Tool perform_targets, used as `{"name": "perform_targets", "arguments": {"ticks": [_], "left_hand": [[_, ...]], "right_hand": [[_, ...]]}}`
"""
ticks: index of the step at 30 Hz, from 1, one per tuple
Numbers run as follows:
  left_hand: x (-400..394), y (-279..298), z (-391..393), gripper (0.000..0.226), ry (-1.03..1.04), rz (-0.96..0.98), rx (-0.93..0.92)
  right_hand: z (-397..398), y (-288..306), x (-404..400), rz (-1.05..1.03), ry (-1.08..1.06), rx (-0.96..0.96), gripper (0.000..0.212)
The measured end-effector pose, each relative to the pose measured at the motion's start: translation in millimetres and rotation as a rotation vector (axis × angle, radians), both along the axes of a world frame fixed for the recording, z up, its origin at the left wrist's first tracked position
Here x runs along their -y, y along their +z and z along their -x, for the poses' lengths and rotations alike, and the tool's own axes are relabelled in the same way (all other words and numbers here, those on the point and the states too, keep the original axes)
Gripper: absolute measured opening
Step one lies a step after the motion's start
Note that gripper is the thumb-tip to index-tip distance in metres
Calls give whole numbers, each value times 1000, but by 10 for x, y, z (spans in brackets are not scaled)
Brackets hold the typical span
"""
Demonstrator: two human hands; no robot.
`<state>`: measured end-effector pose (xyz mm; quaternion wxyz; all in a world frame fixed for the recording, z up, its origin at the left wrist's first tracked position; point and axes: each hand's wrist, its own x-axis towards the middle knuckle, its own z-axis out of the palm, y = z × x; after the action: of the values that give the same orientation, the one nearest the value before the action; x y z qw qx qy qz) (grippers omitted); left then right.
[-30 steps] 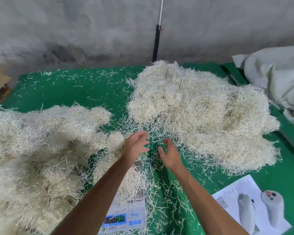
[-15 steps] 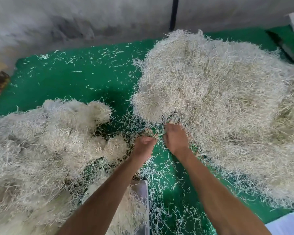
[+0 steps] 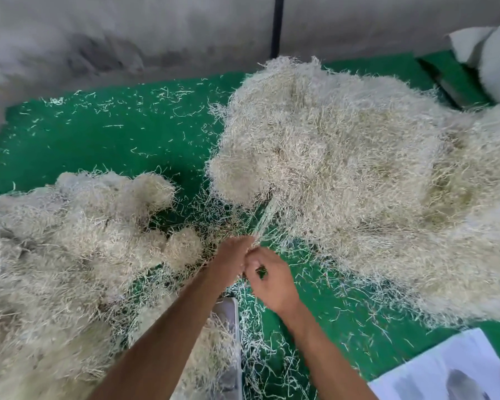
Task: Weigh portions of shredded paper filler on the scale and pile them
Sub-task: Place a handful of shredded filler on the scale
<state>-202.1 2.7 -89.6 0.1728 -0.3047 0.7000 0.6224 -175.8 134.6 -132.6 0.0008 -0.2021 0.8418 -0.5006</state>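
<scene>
A heap of weighed filler [image 3: 70, 255] lies left on the green worktop [image 3: 122, 134], the scale [image 3: 228, 327] partly buried beside it, while the left hand [image 3: 231, 262] and right hand [image 3: 270, 280] together pinch stretched strands [image 3: 264, 219] from the big pile [image 3: 358, 183] on the right.

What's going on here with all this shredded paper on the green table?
A person is portioning shredded paper filler. Both hands meet in the middle: the left hand and right hand pinch a thin bundle of strands that stretches up to the big pile on the right. A second pile lies on the left. The scale sits under the left forearm with some filler on it.
</scene>
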Motion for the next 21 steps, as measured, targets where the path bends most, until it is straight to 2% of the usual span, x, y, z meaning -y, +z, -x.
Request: {"name": "perform_targets", "arguments": {"ticks": [2,4,5,8,12,15,17,21], "left_hand": [[70,39,-63,21,17,120,-38],[118,122,-191,23,36,153,-57],[150,150,-264,25,34,165,-66],[252,299,-411,33,23,248,-114],[490,597,-565,28,82,264,-118],[707,748,-865,29,64,328,-148],[837,765,-1100,27,69,292,-167],[970,851,-1520,14,68,252,-185]], "right_hand": [[29,64,-57,116,-188,75,23],[113,170,-45,140,-291,201,24],[166,232,-10,134,-273,270,26],[305,426,145,214,-202,429,49],[343,692,372,395,-248,579,60],[202,900,490,464,-258,649,49],[33,1021,545,460,-242,685,36],[-458,1299,674,407,-153,620,30]]}}
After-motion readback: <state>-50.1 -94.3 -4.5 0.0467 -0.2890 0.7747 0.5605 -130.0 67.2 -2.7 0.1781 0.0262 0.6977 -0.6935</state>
